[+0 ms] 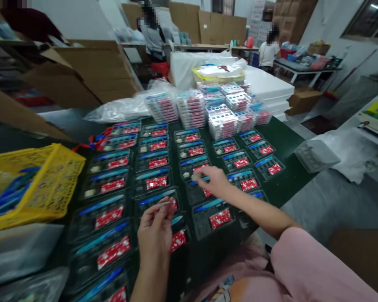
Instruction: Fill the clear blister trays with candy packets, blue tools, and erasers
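Rows of dark plastic trays (102,220) lie on the dark green table, each with a blue pen (151,173) and a red-and-white packet (156,182). My left hand (157,222) pinches a thin pale piece (164,203) above a tray in the lower middle. My right hand (212,180) reaches over a tray in the centre column, thumb and fingertips closed round a small pale item (195,177), too blurred to name. Some trays farther back hold a small pale piece in a left compartment.
A yellow basket (59,184) of blue pens stands at the left. Stacked filled packs (192,109) and plastic bags (122,110) line the back. A clear tray stack (316,155) is at the right edge. Other people work behind, near cardboard boxes (94,71).
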The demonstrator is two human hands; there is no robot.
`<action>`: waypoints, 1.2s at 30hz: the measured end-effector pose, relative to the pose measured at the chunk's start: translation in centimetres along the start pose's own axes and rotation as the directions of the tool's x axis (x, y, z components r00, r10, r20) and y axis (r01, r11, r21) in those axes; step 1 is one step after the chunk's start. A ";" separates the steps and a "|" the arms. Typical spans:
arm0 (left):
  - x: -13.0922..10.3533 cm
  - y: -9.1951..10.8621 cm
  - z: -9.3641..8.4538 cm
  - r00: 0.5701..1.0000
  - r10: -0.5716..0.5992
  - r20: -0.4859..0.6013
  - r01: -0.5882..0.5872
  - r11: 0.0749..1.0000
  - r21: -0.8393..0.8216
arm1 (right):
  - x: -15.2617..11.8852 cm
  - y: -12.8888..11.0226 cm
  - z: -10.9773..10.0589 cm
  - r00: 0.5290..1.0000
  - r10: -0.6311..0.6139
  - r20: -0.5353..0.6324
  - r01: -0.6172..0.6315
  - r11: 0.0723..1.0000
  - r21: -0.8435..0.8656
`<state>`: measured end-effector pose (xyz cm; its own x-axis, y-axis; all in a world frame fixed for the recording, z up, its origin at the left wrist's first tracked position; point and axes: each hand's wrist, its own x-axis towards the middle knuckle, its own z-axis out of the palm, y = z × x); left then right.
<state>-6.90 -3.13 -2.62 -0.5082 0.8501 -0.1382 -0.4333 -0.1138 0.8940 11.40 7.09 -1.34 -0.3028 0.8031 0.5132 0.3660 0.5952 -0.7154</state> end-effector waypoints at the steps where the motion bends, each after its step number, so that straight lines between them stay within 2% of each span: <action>1: 0.1 -0.4 0.5 0.999 -0.035 -0.003 0.035 0.999 0.000 | 0.4 2.4 -2.7 0.995 0.083 -0.048 -0.083 0.996 0.013; 3: 0.2 -1.0 1.0 0.996 -0.088 -0.019 0.088 0.996 0.012 | 1.3 7.3 -8.1 0.964 0.234 -0.127 -0.233 0.972 0.017; 6: 0.2 -1.6 1.1 0.992 -0.119 -0.040 0.121 0.992 0.047 | 3.1 14.3 -15.2 0.875 0.419 -0.242 -0.445 0.893 -0.062; 8: 0.2 -1.9 1.2 0.992 -0.119 -0.039 0.121 0.990 0.069 | 4.4 18.0 -18.2 0.812 0.508 -0.287 -0.569 0.798 -0.198; 10: 0.2 -2.1 1.3 0.994 -0.102 -0.029 0.105 0.990 0.093 | 5.6 20.7 -19.7 0.763 0.581 -0.284 -0.646 0.690 -0.326; 12: 0.2 -2.2 1.3 0.997 -0.075 -0.027 0.078 0.990 0.121 | 6.6 22.6 -20.0 0.735 0.628 -0.256 -0.672 0.624 -0.398; 15: 0.2 -2.0 1.1 0.998 -0.050 -0.041 0.056 0.988 0.146 | 7.7 24.5 -19.5 0.714 0.669 -0.205 -0.678 0.589 -0.441; 21: 0.0 -1.5 0.6 0.989 -0.073 -0.128 0.089 0.989 0.119 | 8.5 26.7 -19.0 0.682 0.718 -0.137 -0.658 0.521 -0.544; 28: -0.2 -1.2 1.4 0.983 -0.098 -0.157 0.116 0.987 0.109 | 8.6 26.3 -18.5 0.695 0.702 -0.154 -0.613 0.467 -0.637; 36: -0.2 -0.9 2.1 0.985 -0.091 -0.145 0.108 0.987 0.117 | 8.2 25.4 -18.6 0.675 0.722 -0.152 -0.579 0.392 -0.715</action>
<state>-4.85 -2.12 -2.56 -0.5695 0.7732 -0.2790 -0.3957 0.0396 0.9175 34.56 29.32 -6.46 0.1929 0.9763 -0.0977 0.9481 -0.2111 -0.2379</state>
